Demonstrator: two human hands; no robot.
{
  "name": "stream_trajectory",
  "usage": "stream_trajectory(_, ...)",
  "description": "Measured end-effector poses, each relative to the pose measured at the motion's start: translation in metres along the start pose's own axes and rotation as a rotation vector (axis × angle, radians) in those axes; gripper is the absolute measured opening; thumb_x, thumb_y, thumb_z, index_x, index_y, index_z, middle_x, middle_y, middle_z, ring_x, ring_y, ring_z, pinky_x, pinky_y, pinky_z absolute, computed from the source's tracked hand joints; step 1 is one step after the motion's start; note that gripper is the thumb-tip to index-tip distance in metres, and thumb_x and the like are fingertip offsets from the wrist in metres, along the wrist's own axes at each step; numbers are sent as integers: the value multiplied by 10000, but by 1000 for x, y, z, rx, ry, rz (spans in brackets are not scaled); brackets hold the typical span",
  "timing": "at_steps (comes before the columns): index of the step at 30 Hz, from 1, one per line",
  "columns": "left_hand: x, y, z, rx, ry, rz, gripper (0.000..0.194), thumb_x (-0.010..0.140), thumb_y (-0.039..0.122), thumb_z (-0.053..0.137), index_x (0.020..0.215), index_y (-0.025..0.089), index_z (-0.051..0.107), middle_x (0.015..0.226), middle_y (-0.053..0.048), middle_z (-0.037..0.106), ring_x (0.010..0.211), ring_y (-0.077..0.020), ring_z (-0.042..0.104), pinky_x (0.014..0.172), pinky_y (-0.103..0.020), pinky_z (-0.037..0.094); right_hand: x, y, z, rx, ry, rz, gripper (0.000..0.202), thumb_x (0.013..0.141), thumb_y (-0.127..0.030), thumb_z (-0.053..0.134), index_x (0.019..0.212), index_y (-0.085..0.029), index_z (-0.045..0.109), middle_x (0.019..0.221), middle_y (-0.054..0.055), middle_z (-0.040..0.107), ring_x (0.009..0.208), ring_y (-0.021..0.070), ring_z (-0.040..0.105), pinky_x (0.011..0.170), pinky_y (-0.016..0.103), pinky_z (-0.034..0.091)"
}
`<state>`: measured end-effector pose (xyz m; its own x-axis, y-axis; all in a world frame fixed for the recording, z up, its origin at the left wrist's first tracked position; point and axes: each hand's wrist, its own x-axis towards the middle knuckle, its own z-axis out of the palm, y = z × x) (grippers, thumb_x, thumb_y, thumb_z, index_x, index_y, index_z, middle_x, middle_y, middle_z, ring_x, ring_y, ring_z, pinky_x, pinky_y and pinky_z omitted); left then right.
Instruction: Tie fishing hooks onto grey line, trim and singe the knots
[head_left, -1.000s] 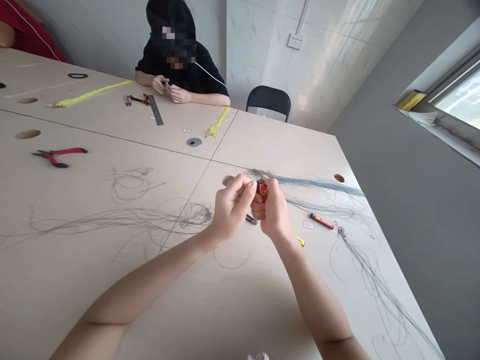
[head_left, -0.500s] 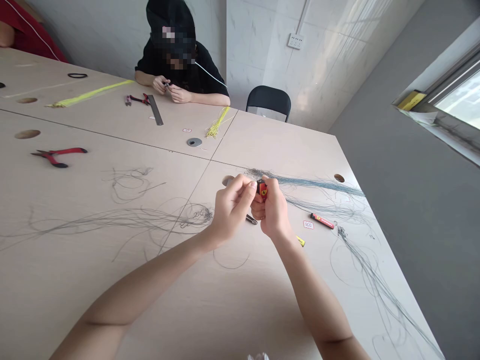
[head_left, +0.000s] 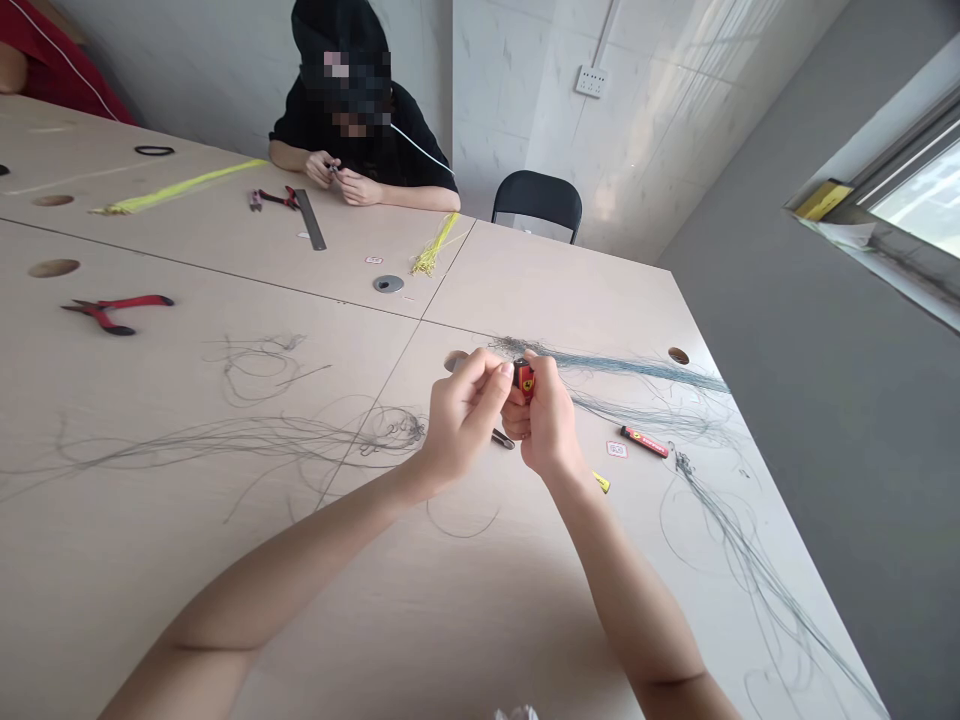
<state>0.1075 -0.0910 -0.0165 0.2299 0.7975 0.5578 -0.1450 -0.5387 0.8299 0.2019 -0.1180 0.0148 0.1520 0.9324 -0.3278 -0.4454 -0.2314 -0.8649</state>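
Both hands meet above the right-hand part of the table [head_left: 300, 610], near its middle, and the work looks to be underway rather than finished. The right hand [head_left: 547, 415] is wrapped around a small red lighter [head_left: 524, 380], or something much like one, with its thumb up beside the top end. The left hand [head_left: 466, 415] has its thumb and forefinger pinched together right beside that top; whether a fine strand is caught between them is too small to tell. No flame shows, so whether anything has been heated cannot be judged. Beneath the hands a dark metal tool [head_left: 503, 439] pokes out, partly hidden. To the right lie a second red stick [head_left: 644, 442], a small label [head_left: 616, 450] and a yellow piece [head_left: 601, 482]. Grey strands [head_left: 397, 430] spread loosely to the left, a blue bundle [head_left: 637, 367] lies on the far side, and another grey bundle [head_left: 739, 540] trails toward the near right. The many loose strands suggest plenty may be left, though which are done cannot be told. Red-handled pliers [head_left: 124, 310] rest unused at far left.
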Motion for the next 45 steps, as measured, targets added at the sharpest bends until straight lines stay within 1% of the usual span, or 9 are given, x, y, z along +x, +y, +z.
stream_trajectory(9, -1, -1, 0, -7, -2, 13, 302, 974, 302, 508, 700, 205, 426, 541, 71, 386, 448, -61, 346, 403, -173, 305, 0, 0, 0, 4, 10, 7, 482, 911, -369, 405, 472, -202, 296, 475, -76, 155, 422, 55, 83, 374, 190, 91)
stream_trajectory(22, -1, 0, -1, 6, -4, 18, 284, 963, 245, 508, 690, 206, 437, 529, 72, 384, 450, -65, 357, 419, -176, 312, 0, -1, 1, 4, 13, 6, 494, 923, -362, 392, 466, -202, 292, 466, -75, 151, 414, 54, 79, 368, 190, 86)
stream_trajectory(32, -1, 1, -1, 5, -3, 6, 279, 957, 247, 510, 690, 208, 440, 525, 75, 373, 446, -66, 350, 420, -179, 307, 1, 0, 0, 17, -11, 7, 488, 921, -365, 391, 470, -206, 291, 463, -78, 151, 414, 55, 73, 370, 196, 78)
stream_trajectory(36, -2, 1, -1, 15, 5, 2, 295, 958, 277, 516, 682, 207, 442, 511, 74, 376, 437, -68, 350, 414, -184, 301, 0, -1, -1, 17, -18, 19, 495, 925, -366, 380, 466, -207, 283, 455, -79, 146, 411, 55, 72, 370, 196, 78)
stream_trajectory(40, -1, 0, -1, 26, 12, -2, 309, 959, 305, 523, 677, 206, 447, 511, 70, 386, 437, -69, 358, 414, -188, 305, 0, -1, 0, 4, 1, 11, 494, 919, -367, 395, 465, -205, 284, 457, -78, 159, 404, 51, 86, 367, 191, 83)
stream_trajectory(45, -1, 1, -1, 31, 9, 3, 303, 958, 276, 515, 672, 207, 444, 507, 72, 383, 437, -70, 354, 415, -189, 301, 1, 0, 1, 2, 23, 12, 487, 909, -366, 411, 469, -203, 282, 464, -77, 163, 402, 48, 96, 366, 187, 88)
